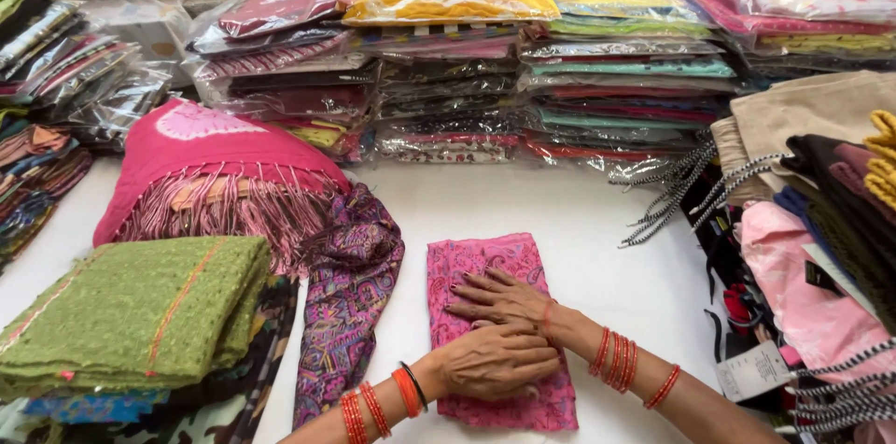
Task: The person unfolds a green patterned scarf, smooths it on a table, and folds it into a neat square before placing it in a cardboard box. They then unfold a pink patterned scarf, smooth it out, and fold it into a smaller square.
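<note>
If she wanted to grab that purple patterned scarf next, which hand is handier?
Probably the left hand. It lies on the near part of the folded pink cloth, on the same side as the purple patterned scarf. The right hand rests flat too, but its arm comes from the far side.

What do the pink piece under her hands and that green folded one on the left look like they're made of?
The pink patterned cloth under the left hand and right hand looks like thin, matte printed fabric, maybe cotton; it lies flat. The green folded cloth looks thicker and nubby, with an eyelet-like or embroidered texture; the fibre is unclear.
</note>
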